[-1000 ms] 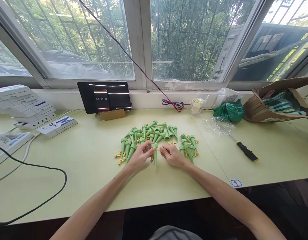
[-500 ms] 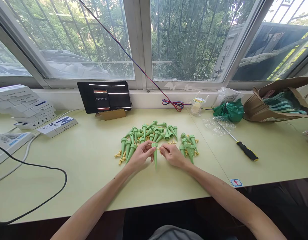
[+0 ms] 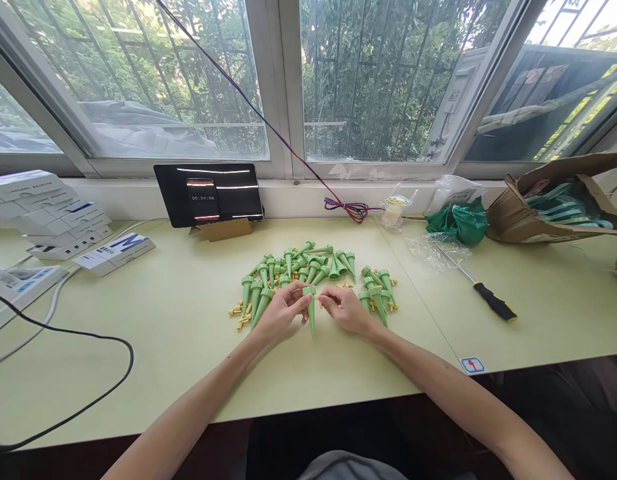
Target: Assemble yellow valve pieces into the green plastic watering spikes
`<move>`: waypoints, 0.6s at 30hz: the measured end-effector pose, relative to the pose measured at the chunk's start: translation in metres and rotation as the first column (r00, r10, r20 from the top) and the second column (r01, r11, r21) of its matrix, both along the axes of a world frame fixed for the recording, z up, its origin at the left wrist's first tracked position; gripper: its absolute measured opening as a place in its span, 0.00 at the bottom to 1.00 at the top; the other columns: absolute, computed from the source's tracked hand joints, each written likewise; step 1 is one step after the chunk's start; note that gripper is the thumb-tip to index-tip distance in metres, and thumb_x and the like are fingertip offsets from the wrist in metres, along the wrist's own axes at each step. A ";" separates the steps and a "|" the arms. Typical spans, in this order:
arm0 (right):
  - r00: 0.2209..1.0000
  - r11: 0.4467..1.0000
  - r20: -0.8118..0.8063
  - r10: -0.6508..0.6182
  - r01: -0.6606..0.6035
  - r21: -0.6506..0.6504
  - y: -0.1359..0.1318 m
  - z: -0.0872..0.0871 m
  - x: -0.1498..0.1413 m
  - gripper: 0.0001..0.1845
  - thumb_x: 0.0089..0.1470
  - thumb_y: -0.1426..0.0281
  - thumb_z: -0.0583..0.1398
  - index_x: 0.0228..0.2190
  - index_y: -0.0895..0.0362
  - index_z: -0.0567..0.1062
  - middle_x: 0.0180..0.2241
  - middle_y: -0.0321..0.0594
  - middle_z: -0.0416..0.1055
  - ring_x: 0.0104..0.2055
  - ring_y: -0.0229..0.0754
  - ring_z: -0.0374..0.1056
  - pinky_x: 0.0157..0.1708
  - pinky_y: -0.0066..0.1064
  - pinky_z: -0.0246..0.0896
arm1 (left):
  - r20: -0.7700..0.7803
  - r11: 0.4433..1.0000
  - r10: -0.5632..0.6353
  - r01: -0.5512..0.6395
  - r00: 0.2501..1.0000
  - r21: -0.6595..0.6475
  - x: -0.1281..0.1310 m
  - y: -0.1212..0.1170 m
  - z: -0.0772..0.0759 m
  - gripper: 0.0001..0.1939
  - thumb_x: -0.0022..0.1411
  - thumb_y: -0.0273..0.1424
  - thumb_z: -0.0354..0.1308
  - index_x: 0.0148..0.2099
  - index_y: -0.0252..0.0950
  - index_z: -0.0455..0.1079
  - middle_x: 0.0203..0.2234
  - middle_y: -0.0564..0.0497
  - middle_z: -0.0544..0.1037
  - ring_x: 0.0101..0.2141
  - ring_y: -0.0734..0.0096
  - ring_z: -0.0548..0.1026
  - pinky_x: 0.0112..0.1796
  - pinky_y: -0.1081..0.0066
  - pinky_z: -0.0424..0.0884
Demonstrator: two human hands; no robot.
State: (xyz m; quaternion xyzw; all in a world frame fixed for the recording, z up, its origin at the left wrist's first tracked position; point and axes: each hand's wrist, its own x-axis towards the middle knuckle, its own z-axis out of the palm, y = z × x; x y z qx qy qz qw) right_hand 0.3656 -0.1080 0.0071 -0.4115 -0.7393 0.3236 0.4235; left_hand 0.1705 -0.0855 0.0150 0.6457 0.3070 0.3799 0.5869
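Note:
My left hand [image 3: 289,305] grips a green plastic watering spike [image 3: 311,319] near its ribbed cap, with the pointed end down. Close to the cap's right side, my right hand [image 3: 344,308] pinches a small yellow valve [image 3: 318,299], mostly covered by the fingertips. Whether the valve is seated in the spike I cannot tell. Behind my hands lies a heap of green spikes [image 3: 289,261], with small yellow valves [image 3: 245,320] at its left edge. A smaller group of spikes [image 3: 378,292] lies beyond my right hand, with yellow bits showing among them.
A black-and-yellow screwdriver [image 3: 494,301] lies to the right, near a green plastic bag [image 3: 458,221] and an open cardboard box [image 3: 513,213]. A tablet-like screen [image 3: 238,193] leans at the back. White boxes [image 3: 53,207] and a black cable [image 3: 108,338] are on the left.

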 end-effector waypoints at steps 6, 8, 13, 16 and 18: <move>1.000 1.000 0.018 -0.016 0.016 -0.005 -0.001 0.002 -0.001 0.20 0.65 0.61 0.51 0.22 0.56 0.64 0.19 0.32 0.60 0.23 0.36 0.55 0.27 0.29 0.51 | 0.009 1.000 -0.026 0.026 1.000 -0.010 0.001 0.000 0.000 0.14 0.64 0.40 0.59 0.44 0.35 0.68 0.24 0.55 0.70 0.22 0.75 0.71 0.24 0.73 0.70; 1.000 1.000 0.023 -0.012 0.013 -0.018 -0.001 0.003 -0.002 0.21 0.65 0.62 0.50 0.21 0.56 0.63 0.18 0.32 0.59 0.23 0.36 0.55 0.27 0.29 0.51 | 0.007 1.000 -0.029 0.029 1.000 -0.005 0.001 0.000 0.001 0.13 0.65 0.39 0.58 0.44 0.35 0.68 0.25 0.55 0.71 0.22 0.75 0.71 0.24 0.73 0.70; 1.000 1.000 0.008 -0.010 0.010 -0.001 0.000 0.000 -0.001 0.19 0.64 0.63 0.52 0.22 0.56 0.64 0.20 0.32 0.60 0.23 0.35 0.55 0.27 0.28 0.50 | 0.005 1.000 -0.017 0.018 1.000 -0.003 0.000 0.001 -0.001 0.13 0.65 0.39 0.59 0.46 0.35 0.68 0.23 0.56 0.70 0.22 0.75 0.71 0.24 0.73 0.70; 1.000 1.000 -0.002 -0.007 0.007 0.016 0.001 -0.002 0.000 0.17 0.63 0.64 0.53 0.24 0.56 0.65 0.21 0.32 0.59 0.24 0.35 0.53 0.26 0.28 0.49 | 0.002 1.000 -0.009 0.009 1.000 0.002 -0.001 0.001 -0.002 0.13 0.65 0.39 0.59 0.46 0.35 0.67 0.22 0.58 0.67 0.21 0.75 0.71 0.24 0.73 0.71; 1.000 1.000 -0.002 -0.004 0.004 0.023 0.001 -0.003 0.000 0.16 0.63 0.64 0.54 0.24 0.56 0.65 0.21 0.32 0.59 0.24 0.35 0.52 0.25 0.28 0.48 | 0.001 1.000 -0.003 0.003 1.000 0.006 -0.001 0.001 -0.003 0.13 0.65 0.39 0.59 0.46 0.36 0.67 0.21 0.58 0.67 0.21 0.75 0.71 0.24 0.73 0.71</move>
